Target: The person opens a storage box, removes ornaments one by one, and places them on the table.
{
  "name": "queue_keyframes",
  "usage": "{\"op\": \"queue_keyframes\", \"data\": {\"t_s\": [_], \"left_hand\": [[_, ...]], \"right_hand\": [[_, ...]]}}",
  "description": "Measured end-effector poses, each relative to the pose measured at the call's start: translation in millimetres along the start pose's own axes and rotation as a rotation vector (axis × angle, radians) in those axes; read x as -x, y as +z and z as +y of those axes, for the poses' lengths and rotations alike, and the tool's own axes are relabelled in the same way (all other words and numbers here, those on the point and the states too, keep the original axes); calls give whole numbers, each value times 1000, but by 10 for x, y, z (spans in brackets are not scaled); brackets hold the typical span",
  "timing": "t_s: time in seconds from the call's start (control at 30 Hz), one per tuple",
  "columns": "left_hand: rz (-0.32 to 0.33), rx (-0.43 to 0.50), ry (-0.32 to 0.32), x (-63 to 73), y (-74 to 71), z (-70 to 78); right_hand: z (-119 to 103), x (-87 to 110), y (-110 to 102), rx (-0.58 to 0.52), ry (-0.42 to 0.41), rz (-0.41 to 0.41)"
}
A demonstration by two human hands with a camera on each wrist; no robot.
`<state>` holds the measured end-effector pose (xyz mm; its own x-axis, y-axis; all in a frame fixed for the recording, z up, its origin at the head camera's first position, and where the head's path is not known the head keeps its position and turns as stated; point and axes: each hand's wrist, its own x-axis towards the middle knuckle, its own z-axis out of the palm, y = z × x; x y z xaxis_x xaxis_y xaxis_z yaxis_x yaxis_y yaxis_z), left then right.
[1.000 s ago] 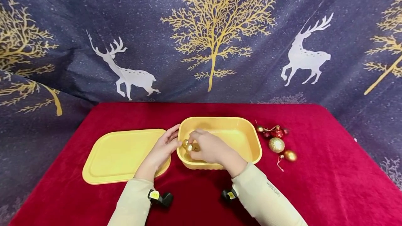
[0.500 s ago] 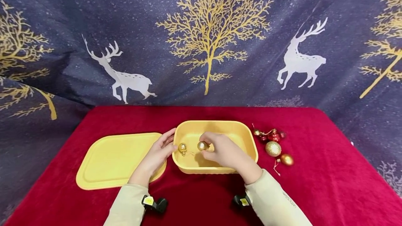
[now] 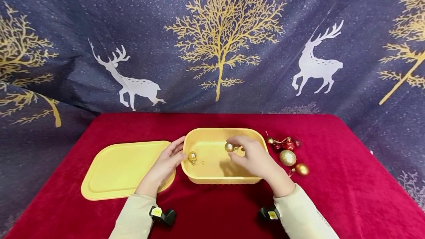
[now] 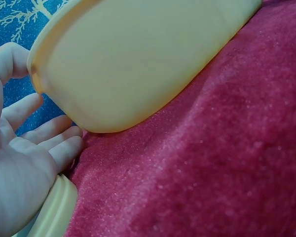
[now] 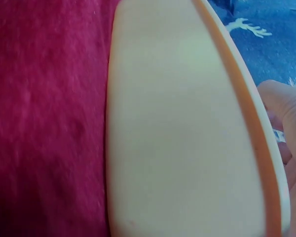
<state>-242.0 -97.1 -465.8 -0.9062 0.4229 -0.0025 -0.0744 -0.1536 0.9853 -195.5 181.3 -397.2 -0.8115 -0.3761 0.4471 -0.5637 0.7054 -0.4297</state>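
A yellow box [image 3: 207,179], uncovered, stands mid-table. My left hand [image 3: 167,165] holds its left end, thumb over the rim and fingers extended along the outside wall, as the left wrist view shows too. Inside the box my right hand [image 3: 252,156] pinches a small gold ball ornament [image 3: 229,147] between thumb and forefinger. More gold shows just behind that ball, partly covered by the hand. Another gold ball ornament [image 3: 192,156], with a thin string, lies at the box's left end. In the right wrist view the box wall [image 5: 182,123] hides most of the right hand.
A yellow lid [image 3: 124,170] lies flat on the left, its right edge under the left forearm. Right of the box are a glittery gold ball [image 3: 287,158], a smooth gold ball [image 3: 302,169] and red ornaments [image 3: 289,144]. A red cloth [image 3: 348,194] covers the table.
My right hand has moved right inside the box, carrying the gold ball away from the one at the left end. The left hand stays at the box's end. The view shifted slightly.
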Motion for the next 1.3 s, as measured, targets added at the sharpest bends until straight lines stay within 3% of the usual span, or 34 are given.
{"op": "queue_keyframes", "data": {"t_s": [0.63, 1.07, 1.3], "left_hand": [[4, -5, -13, 18, 0, 0], [1, 4, -6, -7, 6, 4], [11, -4, -11, 3, 14, 21]], "right_hand": [[230, 68, -267, -107, 116, 244], [378, 84, -423, -21, 210, 260], [474, 112, -521, -64, 349, 228]]}}
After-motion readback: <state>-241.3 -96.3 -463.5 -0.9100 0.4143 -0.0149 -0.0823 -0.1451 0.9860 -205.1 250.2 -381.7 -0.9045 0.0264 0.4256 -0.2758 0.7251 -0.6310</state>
